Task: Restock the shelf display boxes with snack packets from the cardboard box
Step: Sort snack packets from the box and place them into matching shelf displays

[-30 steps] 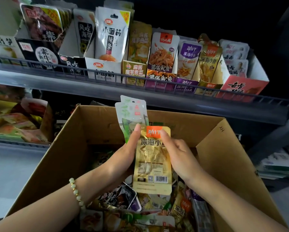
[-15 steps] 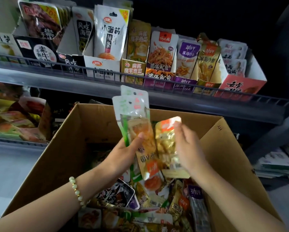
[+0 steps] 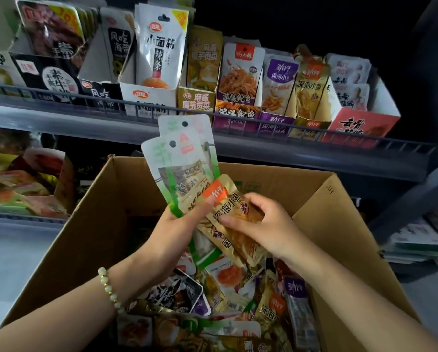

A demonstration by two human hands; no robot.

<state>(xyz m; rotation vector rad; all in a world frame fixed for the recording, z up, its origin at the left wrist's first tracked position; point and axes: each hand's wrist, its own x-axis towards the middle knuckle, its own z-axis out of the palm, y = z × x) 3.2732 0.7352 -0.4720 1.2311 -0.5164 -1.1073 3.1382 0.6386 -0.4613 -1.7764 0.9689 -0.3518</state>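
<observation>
Head view, hands over the cardboard box [image 3: 339, 224]. Left hand [image 3: 179, 224] grips two green packets [image 3: 179, 158], fanned upright. Right hand [image 3: 266, 224] pinches a gold packet [image 3: 234, 212] against that bunch; a second gold one lies beneath it, so we count at least two. Hands are together, nearly touching. The gold packet's long axis tilts, orange label up-left. The matching gold display box [image 3: 310, 123] sits up and to the right on the shelf [image 3: 60, 118], nearer the right hand. We count nine display boxes, the leftmost cut off.
</observation>
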